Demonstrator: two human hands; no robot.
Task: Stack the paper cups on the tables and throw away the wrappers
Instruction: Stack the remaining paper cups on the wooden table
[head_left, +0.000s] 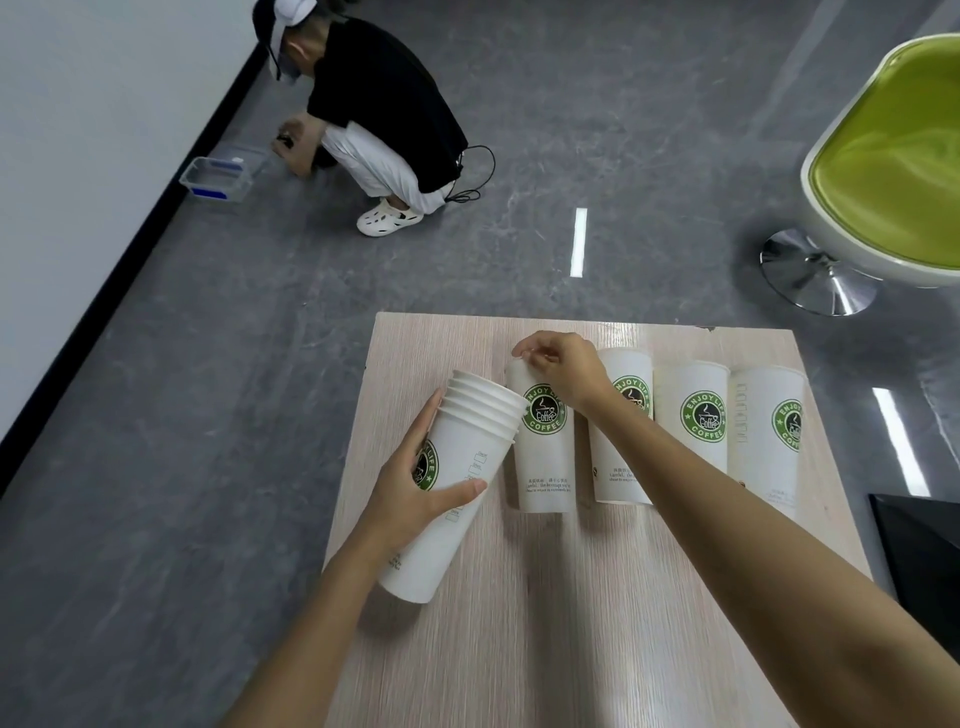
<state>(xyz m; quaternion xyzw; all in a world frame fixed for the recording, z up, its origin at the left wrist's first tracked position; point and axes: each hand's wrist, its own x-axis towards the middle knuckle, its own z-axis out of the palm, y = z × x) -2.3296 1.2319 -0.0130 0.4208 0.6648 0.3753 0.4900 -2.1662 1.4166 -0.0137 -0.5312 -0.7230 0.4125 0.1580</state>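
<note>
Left hand (410, 493): fingers and thumb wrapped round tilted cup stack (460, 483), held over table (571, 613). Right hand (563, 371): fingertips curled, pinching rim of upright cup (545, 462) just beside stack. Three more cups (691, 415) stand rightward.

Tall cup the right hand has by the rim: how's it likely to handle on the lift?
Probably very light: the right hand pinches only the rim of the cup. Thin paper wall likely dents if squeezed mid-body. Tall and narrow, standing on the table, so a sideways nudge would likely tip it.
</note>
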